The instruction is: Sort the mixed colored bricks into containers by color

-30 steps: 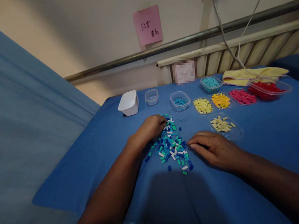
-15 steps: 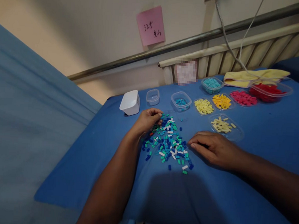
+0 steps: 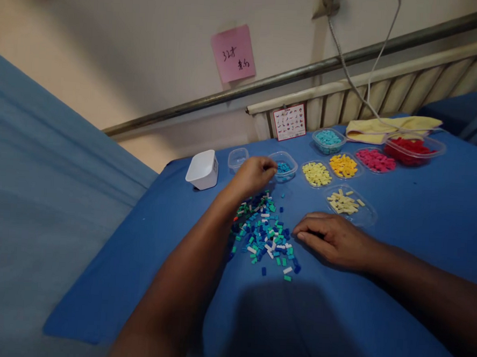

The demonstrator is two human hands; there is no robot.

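Note:
A loose pile of small toy building bricks (image 3: 265, 234) in blue, green and white lies on the blue cloth. My left hand (image 3: 257, 175) is above the far end of the pile. Its fingertips are pinched together at the left rim of a clear tub (image 3: 287, 176) with blue bricks in it. What the pinch holds, if anything, is too small to make out. Beside the pile, at its right edge, my right hand (image 3: 332, 238) rests on the cloth with fingers curled together and nothing visible in them.
Clear tubs of pale yellow (image 3: 317, 174), orange-yellow (image 3: 343, 166), pink (image 3: 376, 160), red (image 3: 410, 150) and turquoise bricks (image 3: 329, 139) stand at the back right. A cream-brick tray (image 3: 346, 202) is nearer. A white tub (image 3: 202, 171) stands left; a yellow cloth (image 3: 391, 128) lies behind.
My left hand has risen from the far end of the pile and moved right to the blue-brick tub. My right hand stays beside the pile. The view has shifted slightly.

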